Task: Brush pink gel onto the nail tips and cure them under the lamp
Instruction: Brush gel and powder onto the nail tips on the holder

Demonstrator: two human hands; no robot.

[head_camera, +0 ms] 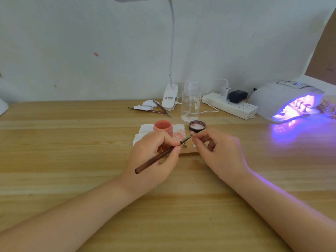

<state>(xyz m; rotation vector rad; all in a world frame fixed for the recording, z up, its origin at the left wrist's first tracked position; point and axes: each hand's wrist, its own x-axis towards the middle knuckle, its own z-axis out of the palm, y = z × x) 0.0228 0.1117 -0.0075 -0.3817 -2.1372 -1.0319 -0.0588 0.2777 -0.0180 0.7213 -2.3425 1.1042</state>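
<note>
Desk [72, 142] of pale wood, seen from above. Left hand [154, 157], its grip closed around a slim brown wooden brush [158, 158], long axis slanting up toward the right. Behind it, an open jar of pink gel [163, 126] on white tissue [145, 129]. Brush bristles meet a small nail tip [192, 132] pinched in the right hand [218, 151], just right of the brush. Toward the desk's far right corner, well apart, a white curing lamp [285, 100] glowing violet; right hand nearer.

Nail tip [192, 132] — tiny, perhaps pink-coated.
</note>
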